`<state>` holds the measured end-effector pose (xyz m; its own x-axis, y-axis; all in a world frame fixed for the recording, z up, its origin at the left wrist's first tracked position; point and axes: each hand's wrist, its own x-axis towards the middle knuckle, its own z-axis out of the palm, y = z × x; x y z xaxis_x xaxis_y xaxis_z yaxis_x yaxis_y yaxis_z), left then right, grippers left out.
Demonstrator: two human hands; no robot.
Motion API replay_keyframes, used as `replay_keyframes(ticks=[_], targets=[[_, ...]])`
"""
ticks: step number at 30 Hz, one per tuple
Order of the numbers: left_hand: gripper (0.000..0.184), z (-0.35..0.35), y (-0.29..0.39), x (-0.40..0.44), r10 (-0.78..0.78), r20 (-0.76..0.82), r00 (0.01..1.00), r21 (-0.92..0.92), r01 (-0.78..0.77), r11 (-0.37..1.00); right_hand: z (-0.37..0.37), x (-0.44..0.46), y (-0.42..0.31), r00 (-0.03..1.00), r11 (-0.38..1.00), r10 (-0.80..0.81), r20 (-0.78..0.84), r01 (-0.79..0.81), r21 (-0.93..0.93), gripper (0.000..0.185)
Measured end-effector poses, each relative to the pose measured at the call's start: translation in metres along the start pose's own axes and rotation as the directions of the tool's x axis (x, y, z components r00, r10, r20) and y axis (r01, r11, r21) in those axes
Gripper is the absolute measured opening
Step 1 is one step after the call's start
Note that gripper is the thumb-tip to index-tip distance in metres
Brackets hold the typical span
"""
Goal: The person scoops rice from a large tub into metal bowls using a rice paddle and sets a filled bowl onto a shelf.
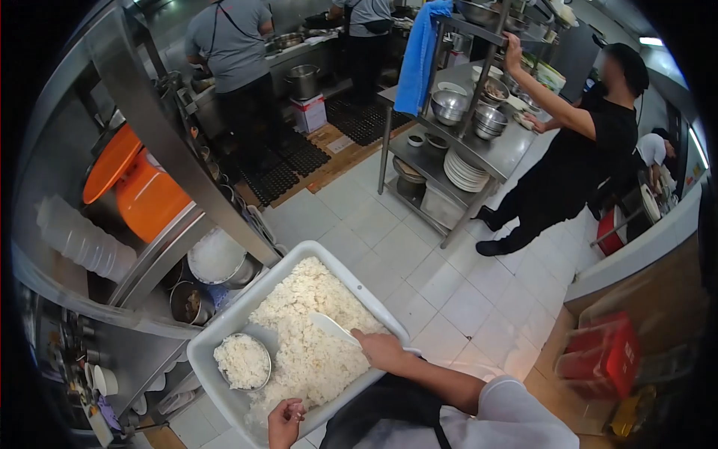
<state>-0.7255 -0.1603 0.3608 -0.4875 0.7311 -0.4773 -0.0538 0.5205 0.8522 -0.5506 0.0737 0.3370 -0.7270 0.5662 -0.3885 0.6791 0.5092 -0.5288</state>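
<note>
A large pale plastic tub [350,278] in front of me holds a broad heap of cooked white rice [303,299]. My right hand [380,350] grips a white rice paddle [333,328], whose blade rests on or just above the rice. A round metal bowl [268,365] filled with rice sits inside the tub on the left. My left hand [286,423] is at the tub's near side, just below the bowl. Its fingers are loosely curled and slightly apart, with no tool in them.
On the left, a steel shelf [168,251] carries orange lids [153,196] and stacked clear containers [86,239]. A co-worker in black [565,157] stands at a steel table [512,146] with bowls and plates. Other people work behind. A red box [602,355] is at right.
</note>
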Motion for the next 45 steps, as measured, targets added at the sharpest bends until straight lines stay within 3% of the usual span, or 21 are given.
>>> replay_keyframes(ticks=[1, 3, 4, 6, 10, 12, 14, 16, 17, 19, 21, 24, 26, 28, 29, 30, 32, 37, 39, 43, 45], targets=[[0.017, 0.001, 0.005, 0.004, -0.001, 0.020, 1.000, 0.036, 0.000, 0.999, 0.003, -0.004, 0.001, 1.000, 1.000, 0.011, 0.008, -0.011, 0.005, 0.049], [0.016, -0.002, 0.007, 0.015, 0.019, 0.049, 0.999, 0.069, -0.023, 0.997, 0.002, -0.011, -0.003, 0.982, 0.999, 0.003, -0.189, 0.004, 0.037, 0.047], [0.016, -0.004, 0.012, 0.022, 0.055, 0.080, 0.995, 0.101, -0.063, 0.993, 0.004, -0.012, 0.000, 0.982, 0.999, 0.016, -0.186, -0.008, 0.042, 0.047], [0.018, -0.008, 0.025, 0.032, 0.086, 0.137, 0.987, 0.131, -0.104, 0.986, 0.009, -0.015, 0.005, 0.872, 0.995, -0.087, -0.481, 0.101, 0.004, 0.044], [0.017, -0.006, 0.050, 0.056, 0.178, 0.137, 0.975, 0.180, -0.201, 0.963, -0.012, -0.025, 0.010, 0.784, 0.982, -0.053, -0.619, 0.154, 0.111, 0.035], [0.017, 0.001, 0.064, 0.068, 0.209, 0.142, 0.968, 0.229, -0.237, 0.944, -0.042, -0.025, 0.023, 0.759, 0.928, -0.006, -0.651, 0.246, 0.279, 0.027], [0.017, 0.012, 0.083, 0.072, 0.217, 0.131, 0.967, 0.254, -0.244, 0.936, -0.087, -0.008, 0.059, 0.701, 0.944, 0.037, -0.712, 0.209, 0.254, 0.020], [0.016, 0.027, 0.094, 0.079, 0.255, 0.019, 0.967, 0.187, -0.254, 0.949, -0.159, 0.024, 0.112, 0.591, 0.972, -0.098, -0.800, 0.231, 0.051, 0.011], [0.016, 0.034, 0.095, 0.081, 0.286, -0.015, 0.958, 0.159, -0.280, 0.947, -0.200, 0.046, 0.142, 0.564, 0.978, -0.084, -0.821, 0.204, 0.041, 0.008], [0.017, 0.050, 0.089, 0.083, 0.266, -0.117, 0.957, 0.122, -0.252, 0.960, -0.279, 0.096, 0.201, 0.520, 0.991, -0.037, -0.853, 0.129, 0.036, 0.009], [0.019, 0.081, 0.085, 0.084, 0.241, -0.232, 0.943, 0.085, -0.227, 0.970, -0.357, 0.153, 0.263, 0.424, 0.995, -0.102, -0.900, 0.049, -0.089, 0.012], [0.018, 0.114, 0.079, 0.061, 0.169, -0.417, 0.893, 0.068, -0.155, 0.986, -0.439, 0.219, 0.324, 0.425, 0.969, 0.094, -0.900, -0.247, -0.016, 0.020], [0.018, 0.139, 0.077, 0.041, 0.053, -0.436, 0.899, 0.027, -0.046, 0.999, -0.473, 0.268, 0.375, 0.490, 0.928, 0.151, -0.858, -0.370, -0.048, 0.027], [0.033, 0.165, 0.094, 0.014, 0.003, -0.453, 0.892, 0.097, 0.046, 0.994, -0.493, 0.292, 0.400, 0.581, 0.891, 0.151, -0.800, -0.430, -0.144, 0.031], [0.028, 0.178, 0.107, 0.007, -0.019, -0.466, 0.884, 0.092, 0.070, 0.993, -0.500, 0.303, 0.411, 0.622, 0.869, 0.152, -0.768, -0.455, -0.196, 0.029], [0.026, 0.192, 0.117, 0.003, -0.252, -0.559, 0.790, -0.075, 0.254, 0.964, -0.503, 0.311, 0.422, 0.635, 0.877, 0.145, -0.759, -0.437, -0.198, 0.029], [0.023, 0.196, 0.092, -0.005, -0.224, -0.571, 0.790, -0.087, 0.213, 0.973, -0.508, 0.322, 0.435, 0.673, 0.877, 0.167, -0.720, -0.436, -0.204, 0.027], [0.023, 0.213, 0.121, 0.007, -0.215, -0.596, 0.774, 0.002, 0.269, 0.963, -0.522, 0.311, 0.421, 0.765, 0.908, 0.114, -0.634, -0.339, -0.247, 0.021], [0.025, 0.215, 0.125, 0.014, -0.169, -0.604, 0.779, 0.021, 0.227, 0.974, -0.529, 0.308, 0.420, 0.784, 0.891, 0.019, -0.620, -0.295, -0.346, 0.018], [0.022, 0.221, 0.138, 0.027, -0.170, -0.599, 0.783, 0.059, 0.255, 0.965, -0.538, 0.314, 0.422, 0.712, 0.873, -0.051, -0.700, -0.309, -0.378, 0.016], [0.020, 0.214, 0.117, 0.040, -0.075, -0.613, 0.787, -0.035, 0.068, 0.997, -0.541, 0.311, 0.421, 0.527, 0.942, -0.078, -0.846, -0.238, -0.235, 0.015]])
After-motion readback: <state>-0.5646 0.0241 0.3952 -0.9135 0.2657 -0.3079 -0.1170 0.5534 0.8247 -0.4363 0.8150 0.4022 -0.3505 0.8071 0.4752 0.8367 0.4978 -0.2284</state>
